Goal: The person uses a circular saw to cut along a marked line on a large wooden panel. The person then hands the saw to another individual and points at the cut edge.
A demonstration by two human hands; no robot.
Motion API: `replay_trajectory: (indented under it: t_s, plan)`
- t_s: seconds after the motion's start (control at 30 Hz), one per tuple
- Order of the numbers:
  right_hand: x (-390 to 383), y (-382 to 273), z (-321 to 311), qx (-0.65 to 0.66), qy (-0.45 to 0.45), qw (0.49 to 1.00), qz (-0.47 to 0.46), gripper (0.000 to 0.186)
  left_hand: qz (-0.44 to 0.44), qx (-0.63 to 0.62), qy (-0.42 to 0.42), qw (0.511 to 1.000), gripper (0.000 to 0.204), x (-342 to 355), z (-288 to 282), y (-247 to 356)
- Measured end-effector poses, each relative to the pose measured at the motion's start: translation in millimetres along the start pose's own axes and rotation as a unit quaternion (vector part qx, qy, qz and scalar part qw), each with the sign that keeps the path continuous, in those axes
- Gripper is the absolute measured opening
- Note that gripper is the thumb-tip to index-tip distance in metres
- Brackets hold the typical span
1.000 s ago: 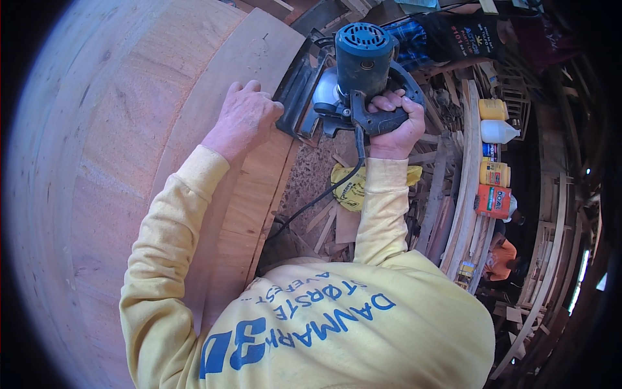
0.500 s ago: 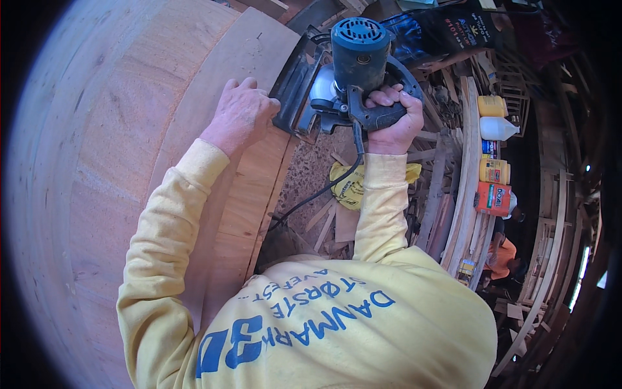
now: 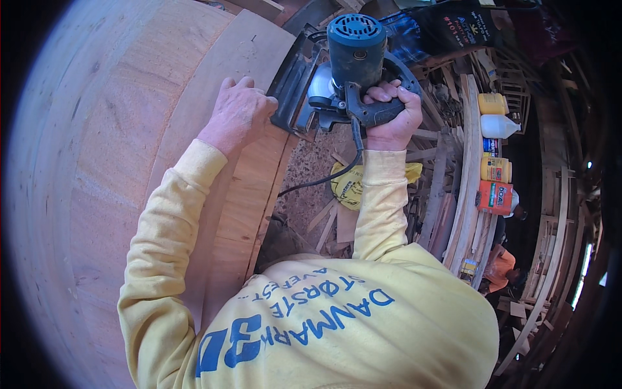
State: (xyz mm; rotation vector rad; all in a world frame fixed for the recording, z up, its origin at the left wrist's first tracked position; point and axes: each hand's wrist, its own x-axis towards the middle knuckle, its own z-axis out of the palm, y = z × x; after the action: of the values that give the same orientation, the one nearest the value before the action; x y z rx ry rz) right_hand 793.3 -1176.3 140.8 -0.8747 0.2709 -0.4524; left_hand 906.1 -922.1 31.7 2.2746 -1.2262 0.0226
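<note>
My right hand (image 3: pixel 393 111) is wrapped round the rear handle of a circular saw (image 3: pixel 355 52) with a teal motor housing. The saw's dark flat base plate (image 3: pixel 289 84) rests on the edge of a large wooden panel (image 3: pixel 155 71). A pale guard shows beside the motor; the blade's cutting edge is hidden. My left hand (image 3: pixel 240 113) lies on the panel with its fingers curled, its index side against the base plate. Its fingertips are hidden, so what they grip cannot be made out. A black power cord (image 3: pixel 322 186) runs down from the handle.
Wood offcuts and a yellow bag (image 3: pixel 350 185) lie on the floor below the panel's edge. To the right, a plank bench (image 3: pixel 461 194) carries yellow tubs (image 3: pixel 495 170), a white jug (image 3: pixel 499 126) and a red container (image 3: pixel 495 198). Beyond it is a person in orange (image 3: pixel 500 267).
The saw and both hands have shifted very slightly left. My grip looks the same. The person in orange beyond the bench has moved a little.
</note>
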Motion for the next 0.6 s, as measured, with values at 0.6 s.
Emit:
replay_trajectory:
  t_s: [0.6]
  plan:
    - [12.8, -0.5, 0.8, -0.001, 0.021, 1.0, -0.015, 0.02, -0.002, 0.007, -0.006, 1.0, 0.008, 12.9, 2.2, -2.3]
